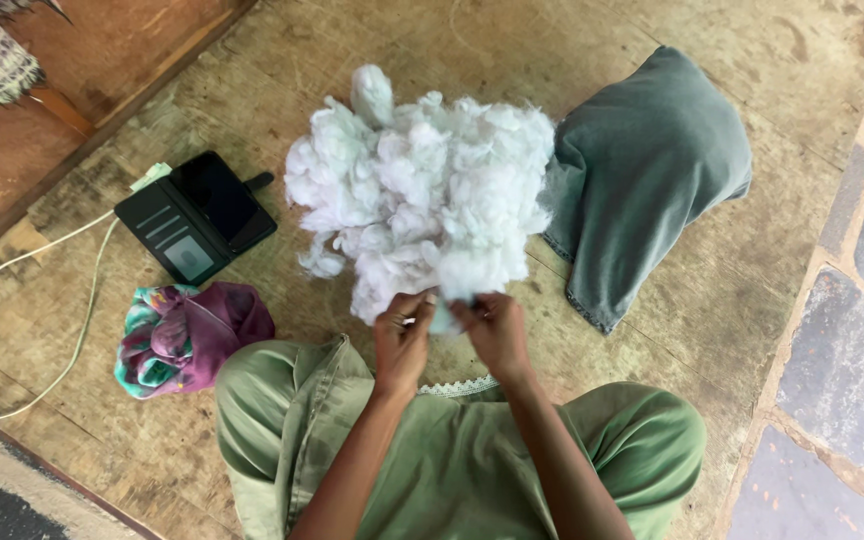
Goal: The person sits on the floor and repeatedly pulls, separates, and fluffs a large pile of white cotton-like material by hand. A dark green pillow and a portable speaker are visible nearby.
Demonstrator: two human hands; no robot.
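Observation:
A large fluffy pile of white stuffing fibre (422, 190) lies on the wooden floor in front of me. My left hand (402, 340) and my right hand (494, 330) meet at the pile's near edge, both pinching the same small tuft of white fibre between their fingers. To the right of the pile lies a stuffed grey-green cushion cover (642, 170), its open end towards the fibre. My knees in green cloth (472, 460) fill the bottom of the view.
A black wallet-style phone case (197, 215) lies open at the left with a white cable (72, 330) running from it. A bundled purple and teal floral cloth (187, 335) sits by my left knee. Grey stone paving (852, 350) borders the right side.

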